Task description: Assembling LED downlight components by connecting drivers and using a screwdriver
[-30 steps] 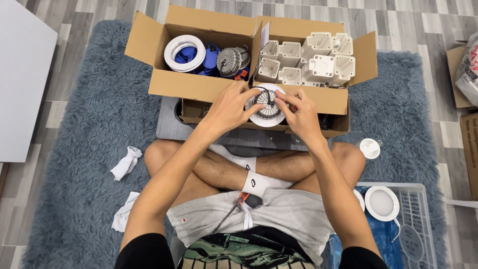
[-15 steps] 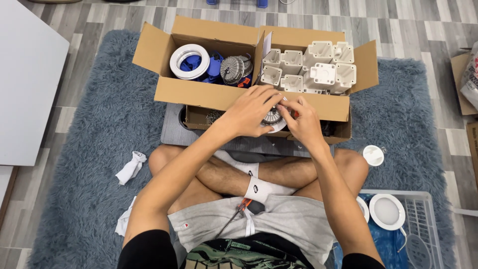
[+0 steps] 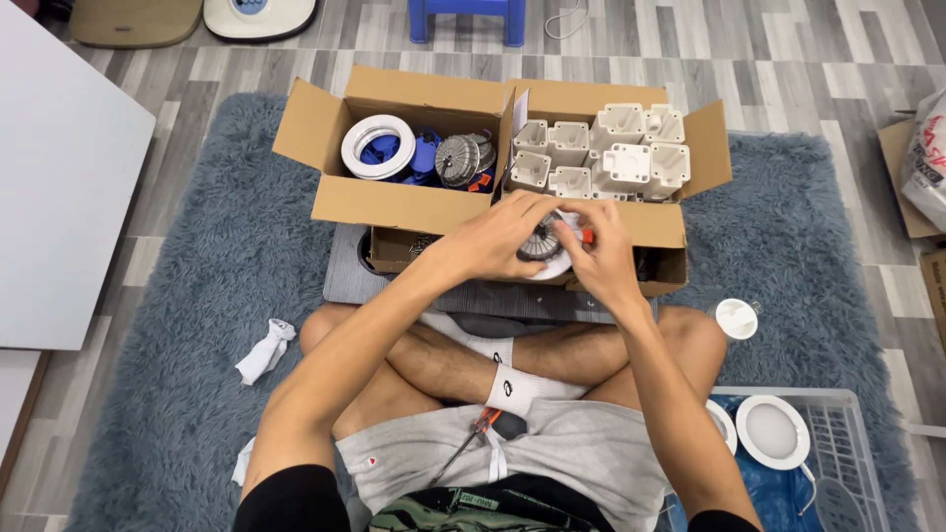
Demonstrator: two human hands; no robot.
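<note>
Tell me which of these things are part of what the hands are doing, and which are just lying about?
In hand:
- round downlight, held by left hand and right hand
- cardboard box of parts just behind it

Lying about:
- crumpled white cloth
- screwdriver on the lap
- white round light in the clear crate
- blue stool

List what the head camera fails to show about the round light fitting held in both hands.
- Round light fitting, head view: mostly covered by the left hand and right hand; only ribbed metal, a white rim and an orange tip show.
- Fingers: their grip underneath is hidden.
- Lower open box, head view: its inside is shadowed and hidden by the cardboard box above.
</note>
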